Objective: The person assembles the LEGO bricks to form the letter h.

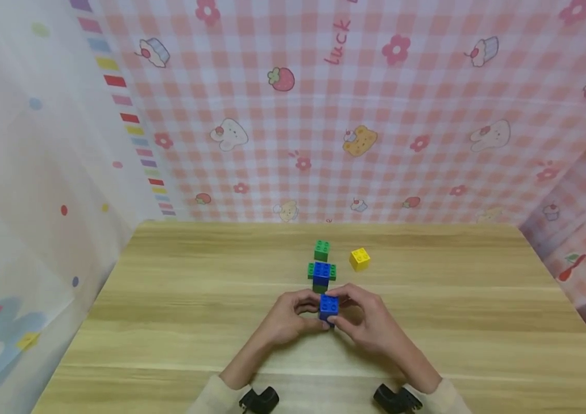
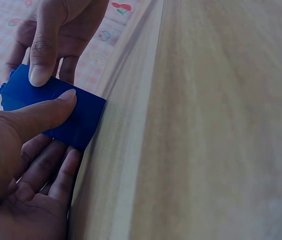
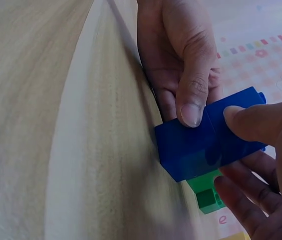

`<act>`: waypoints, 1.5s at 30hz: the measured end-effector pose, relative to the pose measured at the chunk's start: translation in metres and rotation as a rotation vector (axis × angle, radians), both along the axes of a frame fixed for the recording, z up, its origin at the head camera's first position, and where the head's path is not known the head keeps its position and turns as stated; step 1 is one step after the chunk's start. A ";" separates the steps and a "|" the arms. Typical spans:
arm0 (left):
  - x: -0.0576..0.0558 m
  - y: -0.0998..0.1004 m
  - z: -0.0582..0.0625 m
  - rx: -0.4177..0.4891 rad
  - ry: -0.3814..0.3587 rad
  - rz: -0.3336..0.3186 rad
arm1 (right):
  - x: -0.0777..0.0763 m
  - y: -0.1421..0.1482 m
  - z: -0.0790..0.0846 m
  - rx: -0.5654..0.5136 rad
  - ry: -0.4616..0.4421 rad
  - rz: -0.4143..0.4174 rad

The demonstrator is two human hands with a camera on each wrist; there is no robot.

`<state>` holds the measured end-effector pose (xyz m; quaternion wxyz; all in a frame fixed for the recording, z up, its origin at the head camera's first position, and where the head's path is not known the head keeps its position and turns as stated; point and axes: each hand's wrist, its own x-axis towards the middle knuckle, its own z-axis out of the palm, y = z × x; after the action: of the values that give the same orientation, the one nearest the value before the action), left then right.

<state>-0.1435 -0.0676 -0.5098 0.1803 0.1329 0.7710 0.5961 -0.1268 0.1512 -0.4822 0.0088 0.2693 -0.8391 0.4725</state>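
Lower centre of frame, left hand [image 1: 288, 319] and right hand [image 1: 373, 319] shared a pinching grip on two stacked blue studded plastic blocks [image 1: 328, 306].

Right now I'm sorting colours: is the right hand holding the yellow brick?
No, the right hand grips blue bricks and the yellow brick stands apart.

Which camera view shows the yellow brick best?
The head view: the yellow brick shows whole there, studs up, with nothing covering it. The right wrist view catches only a yellow sliver at its bottom edge, probably that brick; the left wrist view doesn't show it.
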 end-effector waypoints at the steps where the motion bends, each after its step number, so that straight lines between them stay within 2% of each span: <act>1: 0.000 0.000 0.000 -0.001 -0.002 0.000 | 0.000 0.000 0.000 0.004 0.008 0.001; 6: 0.001 0.001 0.001 0.001 -0.005 0.004 | 0.000 0.001 -0.001 0.015 0.017 0.012; 12: 0.000 0.000 0.002 0.003 0.011 -0.001 | -0.003 0.006 -0.002 0.034 -0.013 0.012; 18: -0.001 -0.004 0.005 -0.008 0.021 -0.004 | -0.006 0.013 -0.002 0.039 -0.054 -0.021; 30: -0.008 -0.018 0.007 -0.048 0.057 -0.019 | -0.011 0.021 -0.006 0.017 -0.053 -0.084; 38: -0.012 -0.023 0.006 -0.016 0.029 -0.014 | -0.015 0.025 -0.010 0.029 -0.114 -0.136; 45: -0.015 -0.031 0.006 -0.018 0.022 -0.001 | -0.016 0.026 -0.011 0.042 -0.122 -0.164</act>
<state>-0.1582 -0.0981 -0.5037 0.1732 0.1383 0.7783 0.5874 -0.1428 0.1774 -0.4937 -0.0094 0.1705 -0.8671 0.4680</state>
